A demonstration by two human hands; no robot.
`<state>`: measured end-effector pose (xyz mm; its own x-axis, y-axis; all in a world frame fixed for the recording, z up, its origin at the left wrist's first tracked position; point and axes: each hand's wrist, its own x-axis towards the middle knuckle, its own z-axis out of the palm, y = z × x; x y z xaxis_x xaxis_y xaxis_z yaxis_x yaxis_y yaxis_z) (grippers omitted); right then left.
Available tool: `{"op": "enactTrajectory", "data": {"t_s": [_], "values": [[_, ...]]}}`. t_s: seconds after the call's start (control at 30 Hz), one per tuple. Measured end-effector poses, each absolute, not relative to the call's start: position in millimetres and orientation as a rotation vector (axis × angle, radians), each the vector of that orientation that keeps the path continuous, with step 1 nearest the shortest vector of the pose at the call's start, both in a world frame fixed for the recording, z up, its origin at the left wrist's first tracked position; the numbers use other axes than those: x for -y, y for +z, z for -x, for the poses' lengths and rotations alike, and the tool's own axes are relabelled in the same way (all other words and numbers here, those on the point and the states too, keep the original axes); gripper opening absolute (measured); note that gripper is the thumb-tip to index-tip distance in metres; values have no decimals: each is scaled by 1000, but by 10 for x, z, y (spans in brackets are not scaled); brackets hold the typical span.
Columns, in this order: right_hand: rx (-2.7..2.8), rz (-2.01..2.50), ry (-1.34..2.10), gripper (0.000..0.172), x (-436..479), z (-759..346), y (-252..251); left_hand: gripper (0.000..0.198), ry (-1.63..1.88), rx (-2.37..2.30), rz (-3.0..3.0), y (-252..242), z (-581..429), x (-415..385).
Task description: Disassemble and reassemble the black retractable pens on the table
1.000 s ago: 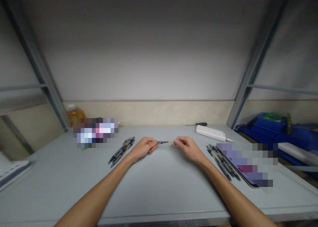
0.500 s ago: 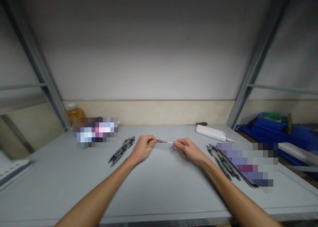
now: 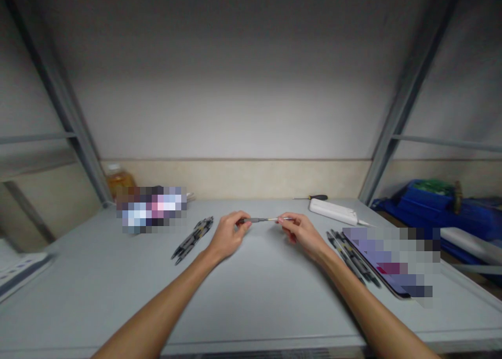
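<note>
Above the middle of the grey table, my left hand (image 3: 232,235) pinches a dark grey pen barrel (image 3: 255,220) between thumb and fingers. A thin, pale pen refill (image 3: 272,220) runs in line out of the barrel's right end. Its far end is closed between the fingertips of my right hand (image 3: 301,232), and a short pale length shows past them. How deep the refill sits inside the barrel cannot be seen. Several grey and black pens (image 3: 193,239) lie in a pile left of my left hand. More pens (image 3: 353,257) lie right of my right hand.
A phone-like slab (image 3: 386,265), partly blurred out, borders the right-hand pens. Behind them are a white power strip (image 3: 333,211) and a screwdriver (image 3: 318,197). A blurred-out object (image 3: 152,210) and a bottle of amber liquid (image 3: 120,181) stand back left. Blue bins (image 3: 423,204) sit beyond the right edge.
Both hands have risen slightly. More of the pen barrel shows beside my left fingers, and my right fingers have shifted along the refill, so its end now shows past them.
</note>
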<state>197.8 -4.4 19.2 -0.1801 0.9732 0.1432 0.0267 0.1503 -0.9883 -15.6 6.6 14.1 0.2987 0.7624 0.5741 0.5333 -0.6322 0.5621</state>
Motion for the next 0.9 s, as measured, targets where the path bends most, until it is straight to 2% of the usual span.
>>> {"op": "enactTrajectory", "data": {"t_s": [0.23, 0.37, 0.57, 0.9], "values": [[1103, 834, 1239, 30, -10, -1868, 191, 10, 1044, -980, -2342, 87, 46, 10], [897, 684, 1355, 29, -24, -1774, 270, 16, 953, -928, -2350, 53, 13, 41], [895, 582, 1492, 29, -58, -1841, 520, 22, 956, -944, -2385, 79, 23, 39], [859, 601, 1478, 10, -29, -1734, 820, 20, 943, -993, -2451, 63, 62, 4]]}}
